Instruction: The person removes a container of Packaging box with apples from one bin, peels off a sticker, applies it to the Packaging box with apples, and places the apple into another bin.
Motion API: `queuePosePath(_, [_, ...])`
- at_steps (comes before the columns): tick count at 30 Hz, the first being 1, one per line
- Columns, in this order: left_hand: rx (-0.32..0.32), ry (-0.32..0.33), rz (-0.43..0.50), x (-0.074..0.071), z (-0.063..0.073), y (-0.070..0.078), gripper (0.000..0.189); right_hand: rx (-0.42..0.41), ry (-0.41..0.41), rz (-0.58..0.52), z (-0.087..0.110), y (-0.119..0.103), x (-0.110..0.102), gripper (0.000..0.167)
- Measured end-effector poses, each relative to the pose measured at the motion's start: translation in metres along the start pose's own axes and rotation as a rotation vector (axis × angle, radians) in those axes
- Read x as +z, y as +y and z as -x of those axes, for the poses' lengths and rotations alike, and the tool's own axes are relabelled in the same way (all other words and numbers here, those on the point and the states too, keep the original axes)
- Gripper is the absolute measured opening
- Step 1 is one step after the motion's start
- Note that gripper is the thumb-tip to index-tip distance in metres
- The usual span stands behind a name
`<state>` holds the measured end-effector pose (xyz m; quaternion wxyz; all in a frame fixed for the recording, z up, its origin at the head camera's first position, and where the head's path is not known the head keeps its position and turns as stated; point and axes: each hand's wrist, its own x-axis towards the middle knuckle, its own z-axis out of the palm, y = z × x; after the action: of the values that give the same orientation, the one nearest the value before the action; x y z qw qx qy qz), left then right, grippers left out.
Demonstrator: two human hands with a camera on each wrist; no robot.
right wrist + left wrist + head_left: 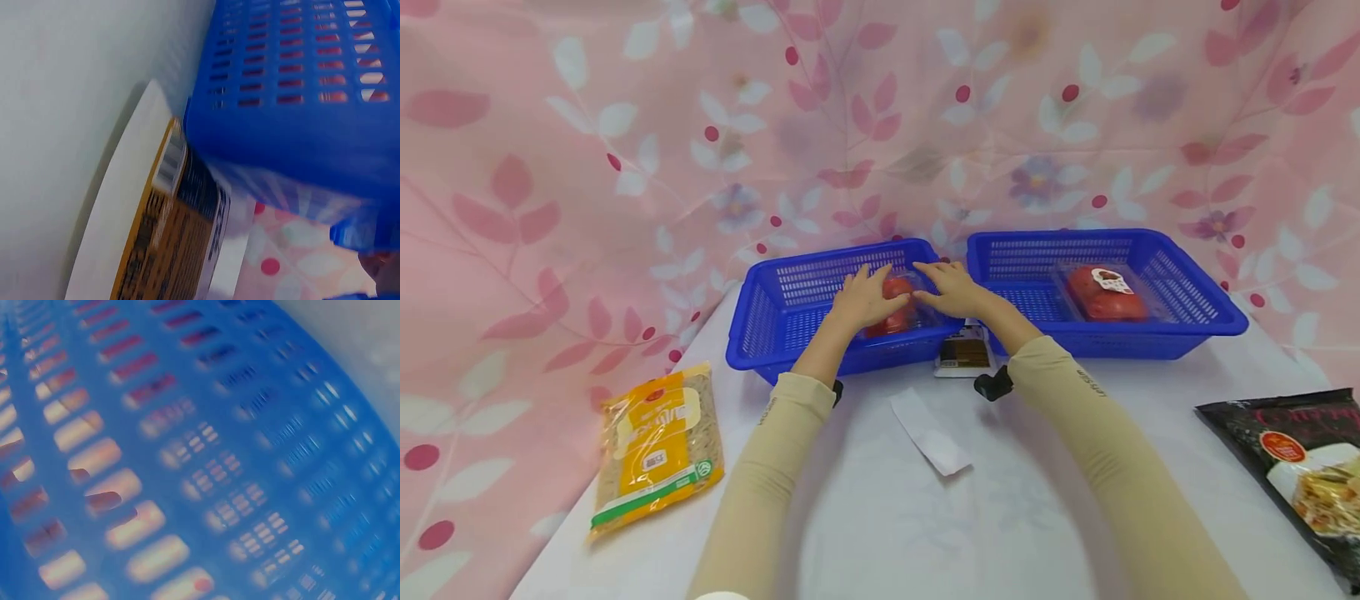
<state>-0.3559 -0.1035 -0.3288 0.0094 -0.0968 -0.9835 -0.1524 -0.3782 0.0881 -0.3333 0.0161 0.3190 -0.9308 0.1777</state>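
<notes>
A clear pack of red tomatoes (pixel 889 315) lies at the right end of the left blue basket (pixel 790 358). Over its left side is my left hand (pixel 861 302), fingers extended and thumb pointing across the pack. My right hand (pixel 953 293) reaches over the basket's right end with spread fingers, its thumb toward the tomatoes. Whether either hand touches the pack cannot be made out. Close up in the left wrist view, the slotted blue basket wall (pixel 206 444) fills the picture. The right wrist view has a blue basket's side (pixel 281 131).
Another blue basket (pixel 1120 343) on the right holds a labelled tomato pack (pixel 1105 293). Near the baskets' meeting point lies a brown-and-white packet (pixel 964 354). A white paper strip (pixel 931 433), yellow grain bag (pixel 658 446) and black food bag (pixel 1300 467) lie on the white table.
</notes>
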Motion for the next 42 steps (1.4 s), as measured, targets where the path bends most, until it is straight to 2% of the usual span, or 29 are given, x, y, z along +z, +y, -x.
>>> queuePosePath(9, [-0.020, -0.042, 0.026, 0.005, 0.003, -0.020, 0.076, -0.012, 0.012, -0.067, -0.013, -0.011, 0.011, 0.058])
queuePosePath(14, [-0.053, -0.074, 0.081, 0.013, 0.002, -0.030, 0.076, 0.082, -0.042, -0.067, -0.021, -0.014, 0.017, 0.058])
queuePosePath(18, [-0.079, -0.098, 0.105, 0.020, 0.000, -0.036, 0.079, 0.147, -0.013, -0.028, -0.026, -0.018, 0.026, 0.056])
queuePosePath(22, [-0.095, -0.131, 0.091, 0.024, -0.001, -0.036, 0.086, 0.194, 0.017, -0.012, -0.028, -0.019, 0.038, 0.058])
queuePosePath(27, [-0.008, -0.156, 0.082, 0.026, -0.001, -0.033, 0.081, 0.202, -0.046, -0.016, -0.030, -0.019, 0.044, 0.056])
queuePosePath(33, [0.089, -0.189, 0.117, 0.026, -0.001, -0.032, 0.075, 0.210, -0.140, -0.004, -0.032, -0.018, 0.046, 0.056])
queuePosePath(36, [0.120, -0.195, 0.140, 0.025, -0.002, -0.034, 0.075, 0.174, -0.153, 0.027, -0.034, -0.019, 0.044, 0.057])
queuePosePath(42, [0.148, -0.267, 0.154, 0.022, -0.003, -0.038, 0.085, 0.083, -0.190, 0.085, -0.038, -0.023, 0.041, 0.057])
